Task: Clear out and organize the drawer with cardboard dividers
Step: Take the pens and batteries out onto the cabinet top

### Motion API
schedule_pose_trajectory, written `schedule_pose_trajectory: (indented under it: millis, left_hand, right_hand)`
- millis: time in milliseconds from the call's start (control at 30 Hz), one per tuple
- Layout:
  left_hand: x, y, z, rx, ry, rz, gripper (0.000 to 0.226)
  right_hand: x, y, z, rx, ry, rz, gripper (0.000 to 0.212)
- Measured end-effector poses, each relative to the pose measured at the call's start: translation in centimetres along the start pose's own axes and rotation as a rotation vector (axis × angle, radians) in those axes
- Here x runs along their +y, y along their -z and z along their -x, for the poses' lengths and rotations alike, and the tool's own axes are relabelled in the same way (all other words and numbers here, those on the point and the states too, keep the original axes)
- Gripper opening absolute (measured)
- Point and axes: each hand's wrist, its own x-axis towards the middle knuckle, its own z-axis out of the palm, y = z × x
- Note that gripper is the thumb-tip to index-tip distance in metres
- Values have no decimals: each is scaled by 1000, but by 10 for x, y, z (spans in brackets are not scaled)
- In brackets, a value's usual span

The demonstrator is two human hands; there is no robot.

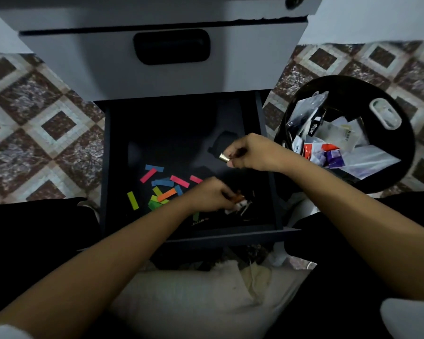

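Both arms reach into the drawer (171, 133), left hand (206, 195) pinching scraps (240, 204), right hand (251, 152) curled, hold unclear; a binned box (313, 127) reads "stapler".

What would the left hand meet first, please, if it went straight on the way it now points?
The left hand would most likely meet the small orange-and-white bits just beyond its fingertips; it may already touch them. Behind those stands the drawer's right wall, though depth is unclear.
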Motion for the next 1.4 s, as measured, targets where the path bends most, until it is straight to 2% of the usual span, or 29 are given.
schedule_pose_trajectory:
  millis: [133,233,367,533,1167,1267,1400]
  left_hand:
    - [-22,24,29,109,169,222,15]
    - [-33,43,37,208,270,340,3]
    - [-39,55,44,293,315,463,5]
    - [-49,56,53,319,353,493,4]
    - [-60,57,57,335,411,510,5]
    - [-60,56,56,327,411,517,6]
    - [-58,56,55,320,410,527,4]
  right_hand:
    - [-3,-8,5,-155,68,168,26]
    - [-4,-21,7,-273,124,263,24]
    - [-4,-32,5,-416,145,481,25]
    - [3,-49,4,-572,159,728,22]
    - [18,-64,9,-503,269,1015,26]
    - [17,-64,9,-505,255,995,25]
    - [14,-53,7,-490,198,810,22]
